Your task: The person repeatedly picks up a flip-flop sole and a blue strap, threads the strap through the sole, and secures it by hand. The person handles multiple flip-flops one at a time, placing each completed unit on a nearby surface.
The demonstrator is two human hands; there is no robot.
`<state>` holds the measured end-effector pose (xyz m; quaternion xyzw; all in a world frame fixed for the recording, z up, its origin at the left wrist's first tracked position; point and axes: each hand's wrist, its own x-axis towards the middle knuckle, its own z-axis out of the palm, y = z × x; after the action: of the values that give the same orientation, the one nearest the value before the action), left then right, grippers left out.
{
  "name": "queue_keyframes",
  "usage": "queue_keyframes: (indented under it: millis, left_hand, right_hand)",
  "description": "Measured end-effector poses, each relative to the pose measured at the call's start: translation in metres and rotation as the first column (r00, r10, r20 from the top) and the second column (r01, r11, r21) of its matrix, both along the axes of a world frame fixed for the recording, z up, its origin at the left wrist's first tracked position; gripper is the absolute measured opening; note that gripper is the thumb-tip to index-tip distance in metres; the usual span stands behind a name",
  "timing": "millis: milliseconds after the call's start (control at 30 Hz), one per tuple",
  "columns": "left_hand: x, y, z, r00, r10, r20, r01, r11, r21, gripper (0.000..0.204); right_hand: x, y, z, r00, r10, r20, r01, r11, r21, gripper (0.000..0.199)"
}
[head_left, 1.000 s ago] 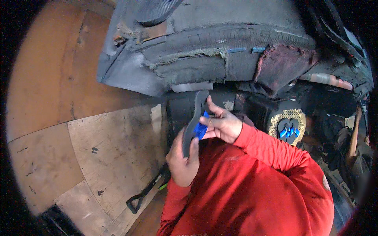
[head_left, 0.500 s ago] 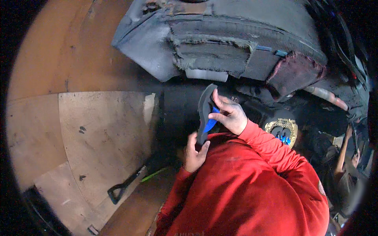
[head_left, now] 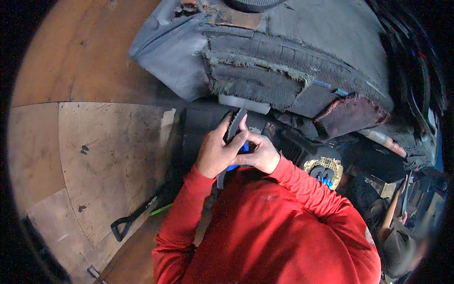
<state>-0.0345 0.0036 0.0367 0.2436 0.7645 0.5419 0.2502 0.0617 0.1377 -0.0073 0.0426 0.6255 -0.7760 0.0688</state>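
Left hand (head_left: 213, 152) has shifted from the near end of the dark sandal (head_left: 237, 121) toward its far half, gripping there; the right hand (head_left: 265, 154) clasps it by the blue strap (head_left: 244, 148), probably bracing the sandal between them. Its far tip sits near the edge of the bench (head_left: 331, 45); room to move opens left, over wooden boards (head_left: 118, 165).

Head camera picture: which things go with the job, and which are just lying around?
Seems part of the job:
dark sandal with blue strap, held by the left hand and right hand
perhaps the similar blue-strapped pair

Probably just lying about:
black looped handle
thin green strip
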Motion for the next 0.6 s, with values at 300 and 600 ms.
queue_keyframes:
  millis: [300,600]
  left_hand:
    - [-0.017,0.009,-0.008,0.94,-0.128,0.317,0.108,0.991,0.08,0.047]
    - [0.008,-0.001,-0.05,0.908,-0.166,0.384,-0.021,0.899,0.437,0.075]
  right_hand:
    - [-0.009,0.015,0.005,0.911,0.084,0.403,0.203,0.761,-0.616,0.073]
    - [0.007,0.011,-0.008,0.987,-0.108,0.117,0.103,0.993,0.05,0.082]
